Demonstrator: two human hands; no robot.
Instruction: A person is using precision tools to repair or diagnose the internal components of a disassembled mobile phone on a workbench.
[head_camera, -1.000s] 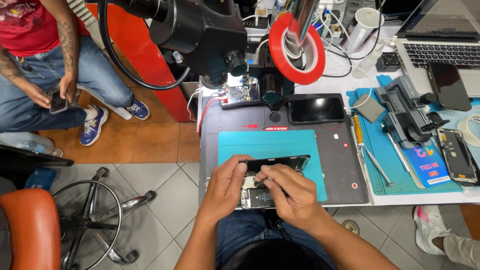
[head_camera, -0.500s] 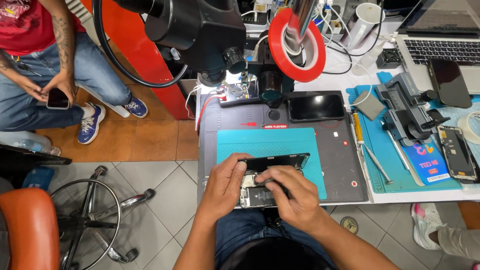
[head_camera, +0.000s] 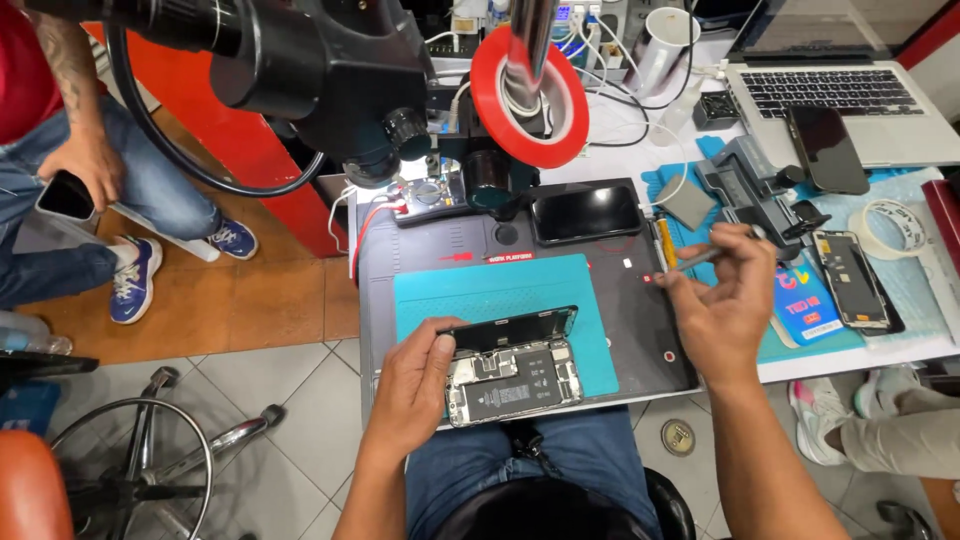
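While left hand (head_camera: 415, 385) steadies opened phone (head_camera: 512, 375), blue card (head_camera: 806, 305) rightward.

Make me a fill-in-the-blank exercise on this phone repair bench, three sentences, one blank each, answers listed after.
1. The left hand steadies an opened phone that lies partly on a mat of ____ colour.
2. The right hand holds a thin metal tool off to the ____ of the opened phone.
3. The big roll of tape hanging round the stand above the bench is ____.

Missing words: teal; right; red
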